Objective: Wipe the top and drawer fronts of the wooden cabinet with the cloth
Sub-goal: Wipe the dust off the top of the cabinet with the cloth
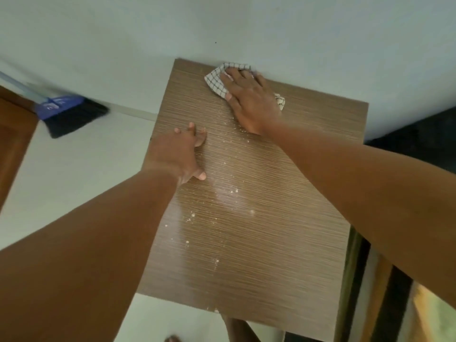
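**Cloth pressed flat at the far edge of a dusty cabinet top**

The person is leaning over the brown wood-grain top of the cabinet (259, 243), which is standing against a pale wall (222, 25). The right hand (249, 99) is lying palm-down with fingers spread, pressing the white cloth with a thin dark check (217, 79) against the far edge of the top, close to the wall; the hand is flat on the cloth rather than closed around it, and a corner of cloth is peeking out past its right side. The left hand (179, 154) is resting open on the wood near the left edge, fingers extended and holding nothing. White specks and a faint powdery smear (222, 193) are running down the middle of the top between the arms, toward the near edge. The drawer fronts are not showing from this angle. On the pale floor to the left, a broom with a blue head and black bristles (69, 114) is leaning near the wall.
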